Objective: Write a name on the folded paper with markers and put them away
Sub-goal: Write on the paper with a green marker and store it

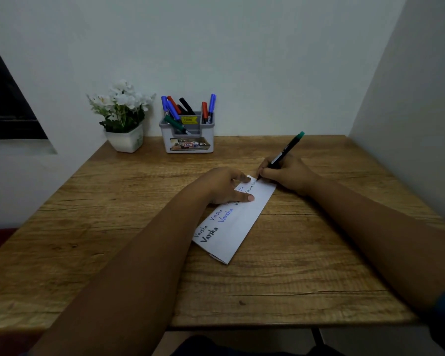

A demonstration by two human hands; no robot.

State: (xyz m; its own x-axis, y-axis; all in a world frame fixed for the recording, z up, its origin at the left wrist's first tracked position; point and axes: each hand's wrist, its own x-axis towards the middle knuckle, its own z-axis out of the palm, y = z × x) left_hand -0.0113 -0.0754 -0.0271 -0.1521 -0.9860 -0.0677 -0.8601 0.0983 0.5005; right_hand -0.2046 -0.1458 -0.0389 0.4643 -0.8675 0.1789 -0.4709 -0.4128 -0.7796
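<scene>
A folded white paper lies at an angle in the middle of the wooden table, with a name written on it several times in black and blue. My left hand rests flat on the paper's far part, fingers spread, pinning it down. My right hand grips a black marker with a green cap end, its tip touching the paper's far corner. A grey marker holder stands at the back of the table with several blue, red, black and green markers in it.
A white pot of white flowers stands left of the holder at the back. The wooden table sits in a corner, with walls behind and on the right. Its front edge is near my body.
</scene>
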